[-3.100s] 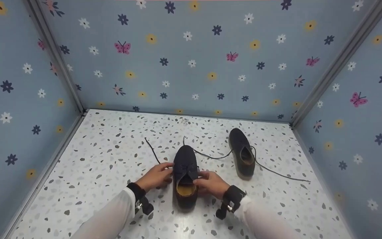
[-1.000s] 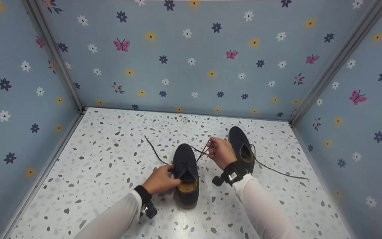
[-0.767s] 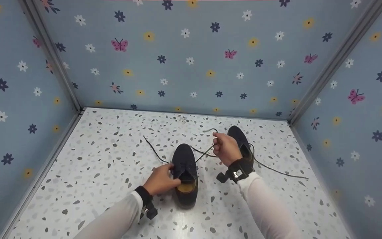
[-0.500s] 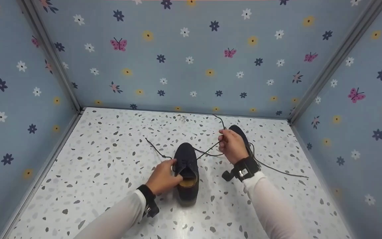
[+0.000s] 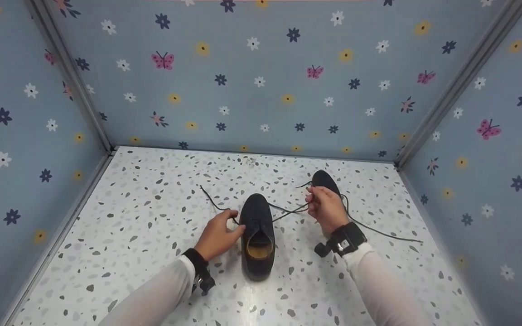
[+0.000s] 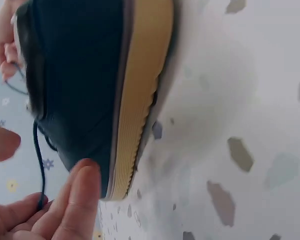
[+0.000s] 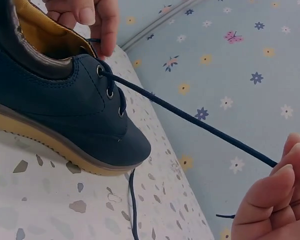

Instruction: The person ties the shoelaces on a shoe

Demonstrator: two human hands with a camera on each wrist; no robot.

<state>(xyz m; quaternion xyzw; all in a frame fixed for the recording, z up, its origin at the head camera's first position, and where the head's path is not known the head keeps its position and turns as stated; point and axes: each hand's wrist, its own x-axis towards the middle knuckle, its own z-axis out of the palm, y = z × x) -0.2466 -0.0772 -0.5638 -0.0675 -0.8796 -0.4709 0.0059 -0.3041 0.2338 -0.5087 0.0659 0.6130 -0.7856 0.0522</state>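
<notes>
A dark navy lace-up shoe (image 5: 259, 267) stands on the floor between the hands, toe pointing away. The right hand (image 5: 326, 206) pinches one end of its shoelace (image 7: 190, 117), which stretches from the top eyelet to the fingertips, its tip hanging beyond them. Beside the shoe's other flank, the left hand (image 5: 218, 233) has its thumb spread apart from the fingers. The other half of the lace (image 6: 39, 155) runs down from the shoe to those fingers and touches them. The second navy shoe (image 5: 326, 181) lies partly hidden behind the right hand.
The second shoe's loose lace (image 5: 385, 234) trails right across the white speckled floor (image 5: 152, 253). Another strand (image 5: 279, 207) runs left from it, crossing the held lace in the head view. Blue flowered panels (image 5: 261, 81) wall in the floor at the back and both sides.
The right hand has left the shoe's side, taken a lace end and drawn it right. The left hand has come off the shoe's opening and moved to the lace at its left.
</notes>
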